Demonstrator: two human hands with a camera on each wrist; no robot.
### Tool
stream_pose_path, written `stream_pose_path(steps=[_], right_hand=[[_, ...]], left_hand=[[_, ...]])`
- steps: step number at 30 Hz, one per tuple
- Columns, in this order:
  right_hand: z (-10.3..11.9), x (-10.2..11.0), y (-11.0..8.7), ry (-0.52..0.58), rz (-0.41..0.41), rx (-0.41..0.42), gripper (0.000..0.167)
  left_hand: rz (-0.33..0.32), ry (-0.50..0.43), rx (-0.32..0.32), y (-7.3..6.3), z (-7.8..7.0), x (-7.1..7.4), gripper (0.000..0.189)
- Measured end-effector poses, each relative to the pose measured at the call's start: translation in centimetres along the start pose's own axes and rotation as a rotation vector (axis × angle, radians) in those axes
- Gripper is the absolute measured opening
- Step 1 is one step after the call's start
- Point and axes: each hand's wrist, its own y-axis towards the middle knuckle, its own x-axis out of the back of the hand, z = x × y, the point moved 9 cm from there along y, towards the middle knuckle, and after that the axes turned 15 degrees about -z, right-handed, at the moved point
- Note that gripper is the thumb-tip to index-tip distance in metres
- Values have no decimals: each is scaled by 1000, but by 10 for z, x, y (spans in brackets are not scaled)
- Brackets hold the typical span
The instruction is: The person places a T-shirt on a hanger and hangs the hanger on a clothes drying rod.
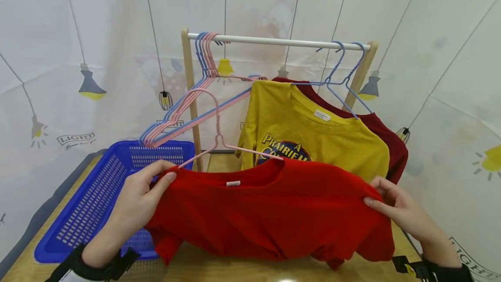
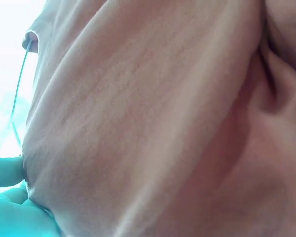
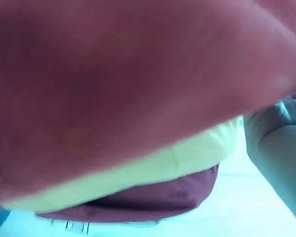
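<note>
A red T-shirt (image 1: pixel 270 212) is stretched between both hands in the head view, with a pink hanger (image 1: pixel 218 132) inside its neck and the hook standing above the collar. My left hand (image 1: pixel 138 197) pinches the shirt's left shoulder, thumb on the front, close to the hanger's left arm. On the other side my right hand (image 1: pixel 403 212) pinches the right shoulder or sleeve top. In the left wrist view the shirt cloth (image 2: pixel 138 118) fills most of the picture, with fingers (image 2: pixel 7 173) at its edge. The right wrist view shows the shirt (image 3: pixel 128 84) hiding the fingertips.
Behind the shirt stands a garment rack with a white rail (image 1: pixel 274 40). Pink and blue hangers (image 1: pixel 172 116) hang at its left. A yellow shirt (image 1: pixel 270 112) and a dark red shirt (image 1: pixel 397 151) hang at its right. A blue basket (image 1: pixel 91 203) sits on the wooden table (image 1: pixel 219 269).
</note>
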Motion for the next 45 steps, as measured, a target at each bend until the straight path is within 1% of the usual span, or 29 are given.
stream_pose_path(steps=[3,6,11,14,16,17,19,21,23,26,30,32,33,35,38,41,45], right_hand=[[-12,11,-4,-134,-57,-62,23],[-29,28,-11,-246,-107,-176,18],[-54,52,-23,-322,-110,-307,9],[-68,61,-29,-392,-83,-335,9],[-77,64,-32,-478,-60,-344,13],[-80,65,-33,-531,-48,-334,15],[-83,64,-33,-633,-35,-288,17],[-79,60,-31,-705,-39,-206,16],[-69,52,-26,-740,-55,-121,15],[-44,35,-15,-734,-124,16,16],[-1,9,3,-700,-273,196,19],[17,-6,11,-682,-320,253,23],[24,-13,14,-669,-326,271,24],[32,-26,20,-638,-313,279,27],[33,-39,26,-601,-272,276,29],[27,-43,30,-579,-249,282,28],[18,-40,31,-550,-228,284,24]], left_hand=[[9,-10,17,-1,2,1,20],[13,-22,21,-1,2,2,21],[8,-36,13,-2,0,2,20],[5,-37,-8,-3,0,-1,18],[8,-36,-24,-5,-1,-5,16],[10,-35,-30,-5,-1,-7,16],[14,-28,-39,-6,-2,-11,15],[20,-19,-46,-7,-2,-15,15],[21,-10,-55,-7,-4,-19,14],[18,-6,-73,-8,-6,-23,13],[16,-10,-91,-8,-6,-28,13],[21,-11,-89,-8,-5,-30,13],[26,-13,-85,-8,-5,-31,13],[34,-17,-77,-8,-4,-33,13],[43,-23,-65,-8,-2,-35,13],[43,-19,-55,-8,0,-35,13],[40,-7,-37,-7,4,-33,13]])
